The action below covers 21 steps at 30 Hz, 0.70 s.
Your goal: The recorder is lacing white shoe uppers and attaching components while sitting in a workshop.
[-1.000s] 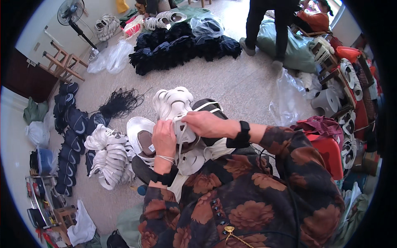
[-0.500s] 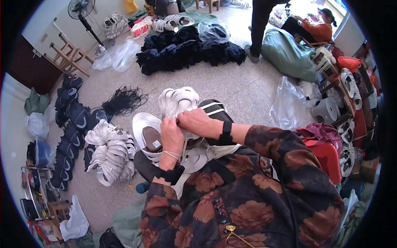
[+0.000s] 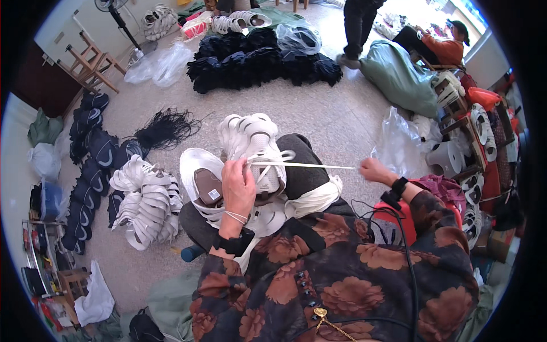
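A white shoelace is stretched taut sideways between my hands. My right hand is closed on its far end, out to the right above the floor. With fingers pinched, my left hand stays at the eyelet area of a white shoe upper on my lap; whether it grips the lace or the upper's edge is hidden. A loop of lace curls up beside those fingers. Left of them lies another white upper with a brown lining. Further white uppers are stacked just beyond. White laces drape over my right thigh.
A bundle of white uppers and a row of dark uppers lie on the floor at left, near black laces. Black bundles lie ahead. A red stool and black cable are at right. Two people appear beyond.
My right hand has pulled away to the right from beside my left hand, drawing the lace out straight. The left hand has stayed at the upper. The standing person's legs have shifted slightly.
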Motion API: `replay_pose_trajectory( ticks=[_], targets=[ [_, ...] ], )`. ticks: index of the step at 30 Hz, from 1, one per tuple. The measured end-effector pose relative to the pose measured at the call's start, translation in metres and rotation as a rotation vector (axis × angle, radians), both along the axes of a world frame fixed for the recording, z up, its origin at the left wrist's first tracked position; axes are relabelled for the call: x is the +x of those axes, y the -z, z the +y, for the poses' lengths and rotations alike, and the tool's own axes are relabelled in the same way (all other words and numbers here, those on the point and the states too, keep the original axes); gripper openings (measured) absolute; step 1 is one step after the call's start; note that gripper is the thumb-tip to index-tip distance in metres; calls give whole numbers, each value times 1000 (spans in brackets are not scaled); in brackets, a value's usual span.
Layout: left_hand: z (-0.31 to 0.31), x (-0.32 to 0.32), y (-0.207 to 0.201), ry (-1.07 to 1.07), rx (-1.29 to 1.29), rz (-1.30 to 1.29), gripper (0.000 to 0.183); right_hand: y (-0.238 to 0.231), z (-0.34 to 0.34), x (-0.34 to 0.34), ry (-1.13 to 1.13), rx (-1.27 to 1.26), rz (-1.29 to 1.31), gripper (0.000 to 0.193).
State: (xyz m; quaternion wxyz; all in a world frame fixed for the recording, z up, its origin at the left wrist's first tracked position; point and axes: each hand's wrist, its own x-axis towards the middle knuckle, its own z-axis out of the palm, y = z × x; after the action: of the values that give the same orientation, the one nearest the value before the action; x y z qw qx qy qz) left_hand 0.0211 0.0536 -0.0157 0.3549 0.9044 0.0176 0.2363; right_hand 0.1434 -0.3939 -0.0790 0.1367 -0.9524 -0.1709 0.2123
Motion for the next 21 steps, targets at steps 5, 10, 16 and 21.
replay_pose_trajectory(
  ticks=[5,10,16,21],
  targets=[
    [2,6,-17,28,-114,203,28,5,-61,-2,327,-69,256,27],
    [13,11,-37,145,-145,282,21,-13,76,3,-35,291,-162,25],
    [33,8,-51,502,-177,236,17,-64,214,-2,-377,717,-162,31],
    [29,5,-53,499,-124,139,16,-77,246,-11,-424,608,-54,34]
  ],
)
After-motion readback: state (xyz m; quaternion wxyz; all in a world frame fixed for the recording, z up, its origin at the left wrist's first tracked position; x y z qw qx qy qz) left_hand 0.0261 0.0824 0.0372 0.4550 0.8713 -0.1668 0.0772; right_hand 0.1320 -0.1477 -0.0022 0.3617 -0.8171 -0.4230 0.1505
